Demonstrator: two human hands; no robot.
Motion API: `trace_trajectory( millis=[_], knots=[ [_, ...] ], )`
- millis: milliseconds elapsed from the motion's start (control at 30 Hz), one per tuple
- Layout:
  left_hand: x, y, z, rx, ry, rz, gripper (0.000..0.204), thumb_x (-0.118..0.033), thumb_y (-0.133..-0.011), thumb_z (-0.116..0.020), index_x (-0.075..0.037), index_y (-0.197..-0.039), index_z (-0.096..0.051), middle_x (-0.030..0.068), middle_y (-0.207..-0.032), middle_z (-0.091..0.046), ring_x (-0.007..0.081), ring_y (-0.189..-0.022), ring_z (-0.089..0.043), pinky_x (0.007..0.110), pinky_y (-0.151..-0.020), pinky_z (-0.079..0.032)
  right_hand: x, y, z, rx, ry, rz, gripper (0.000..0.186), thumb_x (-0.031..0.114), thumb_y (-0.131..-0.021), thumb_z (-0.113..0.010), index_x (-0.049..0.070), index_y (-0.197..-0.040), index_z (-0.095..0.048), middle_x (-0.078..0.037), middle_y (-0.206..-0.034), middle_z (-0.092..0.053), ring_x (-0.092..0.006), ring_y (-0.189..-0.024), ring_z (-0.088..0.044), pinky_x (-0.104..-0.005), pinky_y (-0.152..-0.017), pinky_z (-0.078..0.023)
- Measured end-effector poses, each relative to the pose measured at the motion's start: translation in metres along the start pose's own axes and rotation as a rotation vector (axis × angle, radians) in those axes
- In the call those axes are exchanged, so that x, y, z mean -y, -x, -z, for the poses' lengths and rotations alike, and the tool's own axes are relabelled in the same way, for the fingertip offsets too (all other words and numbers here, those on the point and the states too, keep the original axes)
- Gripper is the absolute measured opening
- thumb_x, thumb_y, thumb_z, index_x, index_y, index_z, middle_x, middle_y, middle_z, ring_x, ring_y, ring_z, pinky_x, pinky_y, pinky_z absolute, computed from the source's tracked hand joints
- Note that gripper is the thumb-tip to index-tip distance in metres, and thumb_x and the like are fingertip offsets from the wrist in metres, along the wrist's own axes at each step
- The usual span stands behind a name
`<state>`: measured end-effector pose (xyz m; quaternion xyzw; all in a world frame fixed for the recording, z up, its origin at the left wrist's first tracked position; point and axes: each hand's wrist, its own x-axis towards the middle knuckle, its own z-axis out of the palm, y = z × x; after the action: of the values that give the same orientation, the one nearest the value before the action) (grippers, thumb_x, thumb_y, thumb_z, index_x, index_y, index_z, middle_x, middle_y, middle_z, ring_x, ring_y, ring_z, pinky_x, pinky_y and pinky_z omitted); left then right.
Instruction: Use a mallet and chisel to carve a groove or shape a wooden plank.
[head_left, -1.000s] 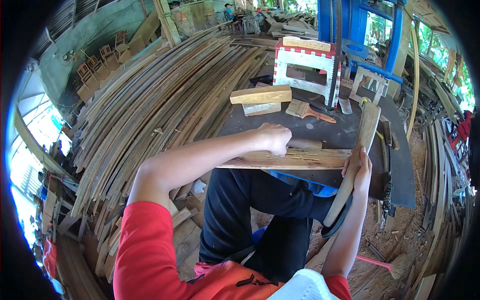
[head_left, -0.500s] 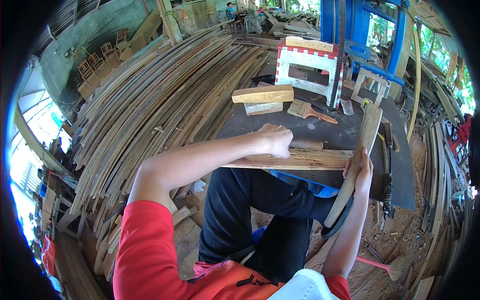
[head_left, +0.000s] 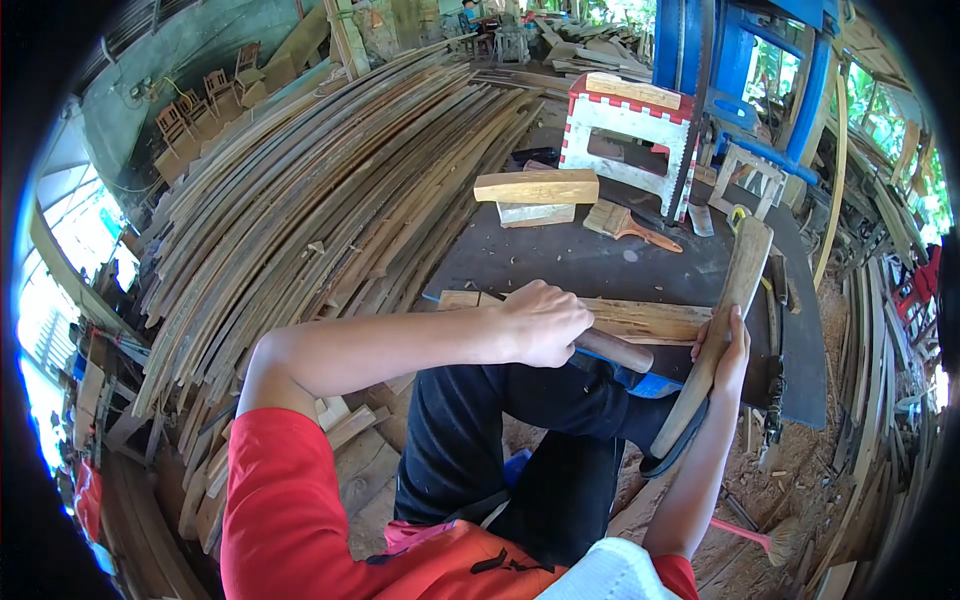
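Note:
My left hand (head_left: 548, 322) is closed around the brown round handle of a chisel (head_left: 618, 350). The handle sticks out to the right, over the near edge of a wooden board (head_left: 655, 318). A thin dark strip, apparently its blade, shows left of my fist; the tip is hard to make out. The board lies crosswise on the dark tabletop (head_left: 560, 262), partly behind my left hand. At the board's right end, my right hand (head_left: 732, 352) is closed around a long, club-like wooden mallet (head_left: 735, 275), which slants down toward my foot. Its fingertips show beside the board.
Beyond the board lie a wood block (head_left: 536, 186) and a paintbrush (head_left: 628, 224). A red-and-white step stool (head_left: 625, 150) stands before a blue machine frame (head_left: 812, 100). Long planks (head_left: 330, 190) are piled at left. A pink-handled broom (head_left: 770, 545) lies on the floor.
My left hand has come nearer to me, and the chisel handle has swung from behind the board to its near edge. My right hand and the mallet keep nearly the same place.

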<state>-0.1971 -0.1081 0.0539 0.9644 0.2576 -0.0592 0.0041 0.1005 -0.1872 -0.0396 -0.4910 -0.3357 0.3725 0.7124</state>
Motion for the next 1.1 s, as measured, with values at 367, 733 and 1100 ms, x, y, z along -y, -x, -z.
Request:
trace_trajectory(
  millis=[367, 733, 1100],
  knots=[
    [0.013, 0.001, -0.004, -0.012, -0.017, 0.058, 0.024, -0.021, -0.084, -0.069, 0.003, -0.086, -0.069, 0.0178, -0.089, -0.073, 0.0357, -0.083, -0.073, 0.047, -0.073, -0.059, -0.005, -0.006, 0.001, 0.014, -0.003, -0.022, 0.052, 0.053, -0.104, -0.048, 0.002, -0.112, -0.057, -0.008, -0.069, -0.057, -0.0180, -0.049, -0.056, -0.0294, -0.046, -0.046],
    [0.028, -0.038, 0.065, -0.370, 1.063, -0.098, 0.059, -0.057, -0.102, -0.053, 0.000, -0.096, -0.071, 0.0036, -0.066, -0.063, 0.0104, -0.047, -0.056, 0.025, -0.049, -0.047, 0.002, -0.001, -0.001, -0.032, 0.050, -0.039, 0.049, 0.050, -0.105, -0.048, 0.001, -0.103, -0.058, -0.010, -0.070, -0.061, -0.0186, -0.051, -0.058, -0.0313, -0.047, -0.047],
    [0.017, -0.086, 0.015, -0.513, 1.260, -0.103, 0.054, -0.051, -0.108, -0.045, -0.002, -0.088, -0.059, 0.0025, -0.059, -0.057, 0.0098, -0.044, -0.055, 0.025, -0.043, -0.045, 0.004, 0.001, -0.007, -0.047, 0.043, -0.048, 0.052, 0.049, -0.105, -0.047, 0.000, -0.110, -0.059, -0.009, -0.071, -0.060, -0.0179, -0.053, -0.057, -0.0303, -0.050, -0.046]
  ],
)
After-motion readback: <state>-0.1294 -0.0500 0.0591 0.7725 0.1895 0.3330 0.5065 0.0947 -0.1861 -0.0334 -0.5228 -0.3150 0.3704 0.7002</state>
